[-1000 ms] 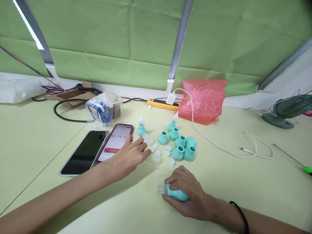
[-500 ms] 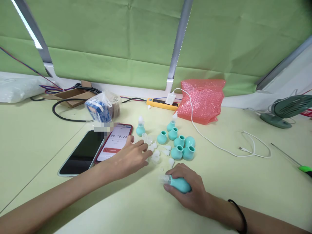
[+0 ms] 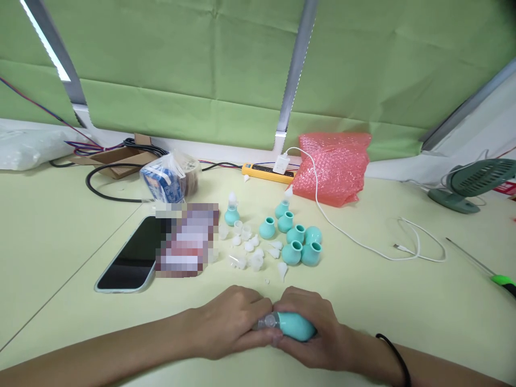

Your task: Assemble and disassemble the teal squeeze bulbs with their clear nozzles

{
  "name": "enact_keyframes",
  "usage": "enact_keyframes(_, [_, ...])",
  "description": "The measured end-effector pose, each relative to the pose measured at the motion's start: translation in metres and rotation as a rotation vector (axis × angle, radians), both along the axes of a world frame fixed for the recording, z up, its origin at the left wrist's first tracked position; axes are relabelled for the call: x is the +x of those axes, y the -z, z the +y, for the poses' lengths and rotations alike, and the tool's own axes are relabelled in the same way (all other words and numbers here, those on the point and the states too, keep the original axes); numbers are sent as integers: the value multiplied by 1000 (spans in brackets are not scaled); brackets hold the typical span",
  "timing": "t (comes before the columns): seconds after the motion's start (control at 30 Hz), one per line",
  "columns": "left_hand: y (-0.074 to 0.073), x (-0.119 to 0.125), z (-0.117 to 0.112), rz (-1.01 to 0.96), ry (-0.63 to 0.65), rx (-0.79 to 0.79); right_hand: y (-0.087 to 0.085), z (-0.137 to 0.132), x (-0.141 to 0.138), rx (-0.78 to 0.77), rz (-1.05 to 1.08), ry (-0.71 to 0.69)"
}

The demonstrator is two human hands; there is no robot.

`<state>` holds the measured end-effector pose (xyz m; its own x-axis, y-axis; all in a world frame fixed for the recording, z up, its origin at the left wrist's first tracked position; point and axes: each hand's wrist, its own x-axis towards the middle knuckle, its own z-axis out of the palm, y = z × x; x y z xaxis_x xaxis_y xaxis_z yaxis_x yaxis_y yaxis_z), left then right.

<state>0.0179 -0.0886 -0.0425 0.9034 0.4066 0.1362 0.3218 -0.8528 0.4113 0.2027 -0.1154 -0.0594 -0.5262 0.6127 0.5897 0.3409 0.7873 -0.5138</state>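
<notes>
Near the front of the table, a teal nasal aspirator (image 3: 297, 325) lies sideways between my hands, its clear plastic end pointing left. My right hand (image 3: 316, 328) is closed around the rubber bulb. Thumb and fingers of my left hand (image 3: 244, 322) pinch the clear end, partly covering it. Beyond my hands are several loose teal bulbs (image 3: 296, 235) with open necks. To their left lie clear cups (image 3: 245, 232) and white soft tips (image 3: 282, 270). Two aspirators fitted with clear parts and white tips, one being the left aspirator (image 3: 231, 215), stand farther back.
A dark-screened phone (image 3: 128, 258) and a pixelated phone-shaped object (image 3: 187, 242) lie at left. Behind are a bagged blue package (image 3: 163, 180), a yellow power strip (image 3: 262, 173) and a red bubble-wrap bag (image 3: 332, 169). A white cable (image 3: 355, 244), screwdriver (image 3: 502, 280) and green fan (image 3: 479, 180) are right.
My left hand has come from the clear parts toward me and now grips the aspirator's clear end. My right hand has moved slightly nearer with the bulb.
</notes>
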Motion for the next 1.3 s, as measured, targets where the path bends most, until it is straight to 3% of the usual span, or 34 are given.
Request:
enact_keyframes(0.13, [1, -2, -1, 15, 88, 74, 7, -3, 2, -76, 130, -77])
enact_keyframes(0.3, [-5, -1, -7, -49, 123, 78, 10, -4, 9, -284, 179, -53])
enact_keyframes(0.43, [-13, -1, -10, -90, 169, 128, -5, 2, 15, -639, 190, -123])
enact_keyframes(0.53, [-15, -3, -4, -78, 85, 314, -25, 9, 16, -788, 231, -80])
enact_keyframes(0.63, [-20, -8, 10, 0, -142, 486, -44, 20, 21, -746, 352, -26])
enact_keyframes(0.73, [-32, -15, 27, 193, -384, 554, -57, 34, 33, -546, 447, 56])
enact_keyframes(0.83, [-45, -23, 43, 388, -540, 578, -64, 52, 49, -324, 479, 254])
enact_keyframes(1.0, [-52, -33, 58, 505, -656, 522, -63, 86, 76, -49, 521, 568])
enact_keyframes(1.2, [-46, -35, 62, 501, -648, 511, -38, 121, 103, -92, 428, 808])
enact_keyframes(1.3, [-44, -34, 62, 520, -641, 530, -25, 131, 111, -157, 398, 845])
